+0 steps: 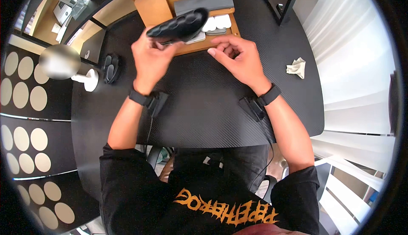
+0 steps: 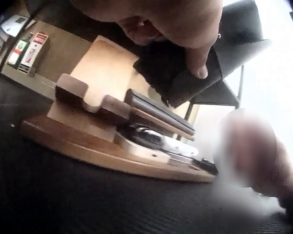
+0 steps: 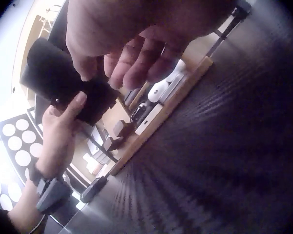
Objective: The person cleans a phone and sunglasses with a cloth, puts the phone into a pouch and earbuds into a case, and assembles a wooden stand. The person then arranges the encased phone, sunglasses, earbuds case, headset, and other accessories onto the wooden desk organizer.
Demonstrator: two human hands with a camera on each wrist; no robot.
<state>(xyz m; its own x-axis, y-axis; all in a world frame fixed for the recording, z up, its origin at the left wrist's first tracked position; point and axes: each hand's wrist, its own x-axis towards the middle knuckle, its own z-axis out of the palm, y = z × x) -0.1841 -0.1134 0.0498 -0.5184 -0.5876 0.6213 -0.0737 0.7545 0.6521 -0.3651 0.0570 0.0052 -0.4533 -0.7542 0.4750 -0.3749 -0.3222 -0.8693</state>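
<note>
A black case (image 1: 178, 25) is raised above the wooden organizer (image 1: 236, 27), gripped by the left hand (image 1: 151, 60) at its lower edge. In the left wrist view, that thumb presses on the black case (image 2: 237, 29). The right hand (image 1: 238, 60) is just in front of the organizer, its fingers loosely curled, with nothing visible in them. Seen from the right wrist, its fingers (image 3: 136, 61) are near the black case (image 3: 51, 70) with no clear contact. White rounded items (image 1: 222, 21) and a long grey case (image 1: 204, 3) lie on the organizer.
A crumpled pale cloth (image 1: 296, 68) lies at the right of the black table (image 1: 199, 111). On the left are a white lamp base (image 1: 90, 80) and a black object (image 1: 111, 68). A black frame leg (image 1: 290, 3) stands at the back right.
</note>
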